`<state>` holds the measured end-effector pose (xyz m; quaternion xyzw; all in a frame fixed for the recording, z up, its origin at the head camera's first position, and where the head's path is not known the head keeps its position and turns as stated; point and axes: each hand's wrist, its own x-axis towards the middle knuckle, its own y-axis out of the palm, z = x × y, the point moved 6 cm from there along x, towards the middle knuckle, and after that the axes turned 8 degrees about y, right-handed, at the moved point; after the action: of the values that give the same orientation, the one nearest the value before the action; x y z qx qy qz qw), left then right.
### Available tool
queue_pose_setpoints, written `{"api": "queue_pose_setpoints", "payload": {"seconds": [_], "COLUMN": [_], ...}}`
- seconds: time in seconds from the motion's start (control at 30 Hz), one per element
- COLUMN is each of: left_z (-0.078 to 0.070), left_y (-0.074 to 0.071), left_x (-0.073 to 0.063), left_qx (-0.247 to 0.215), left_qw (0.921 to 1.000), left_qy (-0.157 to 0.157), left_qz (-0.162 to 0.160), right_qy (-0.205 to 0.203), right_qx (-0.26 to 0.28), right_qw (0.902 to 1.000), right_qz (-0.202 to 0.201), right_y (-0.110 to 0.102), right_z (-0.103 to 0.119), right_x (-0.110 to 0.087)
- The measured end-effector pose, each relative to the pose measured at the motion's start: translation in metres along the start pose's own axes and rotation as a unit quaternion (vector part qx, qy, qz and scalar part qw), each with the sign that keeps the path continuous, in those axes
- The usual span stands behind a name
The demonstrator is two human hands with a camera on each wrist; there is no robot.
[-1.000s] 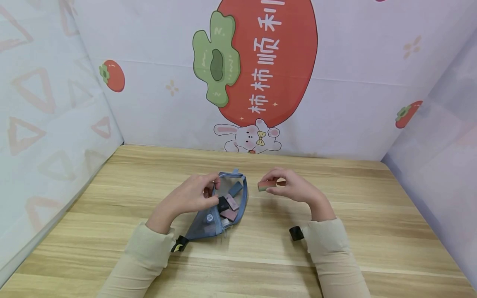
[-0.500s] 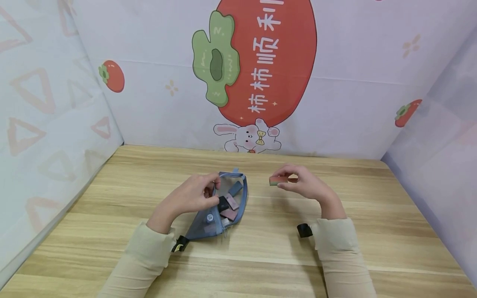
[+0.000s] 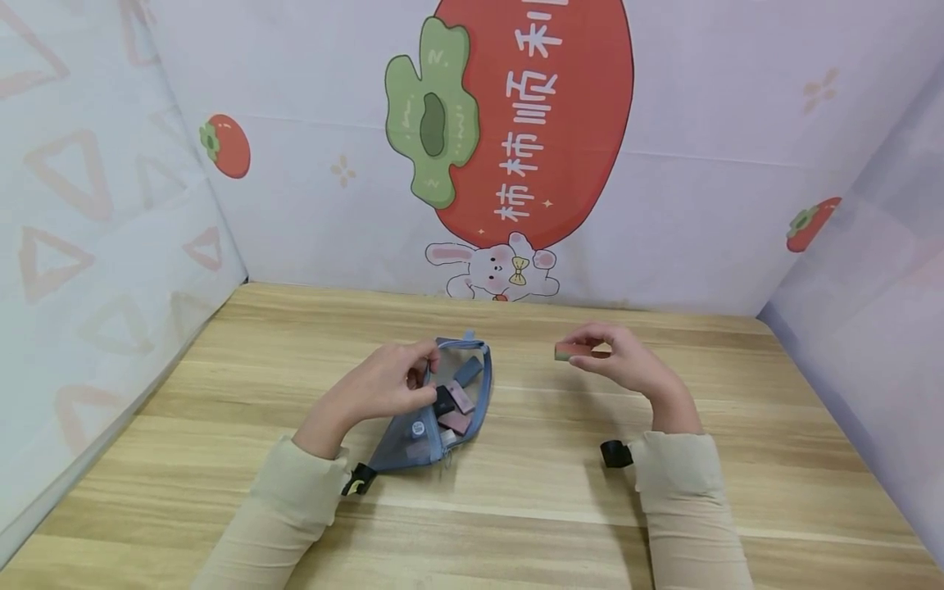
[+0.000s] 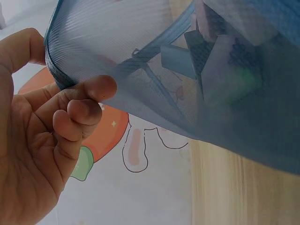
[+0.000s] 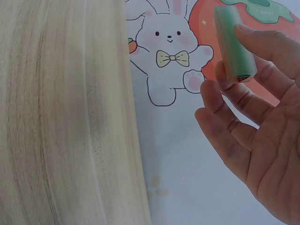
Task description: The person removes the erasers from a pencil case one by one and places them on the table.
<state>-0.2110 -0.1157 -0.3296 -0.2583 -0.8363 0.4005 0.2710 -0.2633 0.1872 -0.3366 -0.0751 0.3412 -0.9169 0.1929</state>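
Observation:
A blue mesh zip pouch [image 3: 404, 449] stands unzipped on the table, its mouth facing right. My left hand [image 3: 379, 385] pinches the pouch's rim between thumb and fingers. Several small blocks lie inside, among them a blue block [image 3: 468, 372], a black block [image 3: 444, 401] and a pink block [image 3: 454, 422]. To the right, above the table, my right hand [image 3: 625, 362] holds a red-and-green eraser [image 3: 571, 351], coloured like a watermelon slice. In the right wrist view, thumb and fingers pinch the eraser [image 5: 236, 47] along its sides, with its green face showing.
The wooden table [image 3: 516, 524] reaches back to a white printed wall [image 3: 310, 221] with a large persimmon and a rabbit. Side walls stand at left and right. Black straps [image 3: 616, 454] show at both wrists.
My right hand has moved right and slightly back, away from the pouch, carrying the eraser. The left hand keeps its grip on the pouch rim and stays in place.

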Motion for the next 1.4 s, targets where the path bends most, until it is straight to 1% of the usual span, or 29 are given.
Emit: {"api": "queue_pose_setpoints", "payload": {"seconds": [0.37,0.6,0.73,0.97,1.1,1.4], "left_z": [-0.002,-0.002,-0.002,-0.002,-0.002,-0.003], "left_y": [0.000,-0.001,-0.001,-0.001,-0.001,-0.003], "left_x": [0.000,-0.001,-0.001,-0.001,-0.001,-0.001], "left_qx": [0.009,0.007,0.009,0.013,0.014,0.014], "left_qw": [1.0000,1.0000,1.0000,0.9999,0.9999,0.9999], "left_qy": [0.000,-0.003,-0.004,-0.006,-0.004,-0.004], "left_qz": [0.000,-0.002,0.000,0.000,0.000,-0.001], "right_qy": [0.021,0.018,0.025,0.055,0.055,0.045], "right_qx": [-0.015,-0.013,-0.003,0.002,-0.008,-0.038], "right_qw": [0.9997,0.9997,0.9997,0.9983,0.9981,0.9974], "right_qz": [-0.001,-0.007,0.002,0.019,0.026,0.042], "right_y": [-0.008,-0.011,-0.011,-0.011,-0.009,-0.002], "right_z": [-0.017,-0.030,-0.036,-0.047,-0.051,-0.051], "right_x": [0.001,0.001,0.001,0.002,0.003,0.005]}}
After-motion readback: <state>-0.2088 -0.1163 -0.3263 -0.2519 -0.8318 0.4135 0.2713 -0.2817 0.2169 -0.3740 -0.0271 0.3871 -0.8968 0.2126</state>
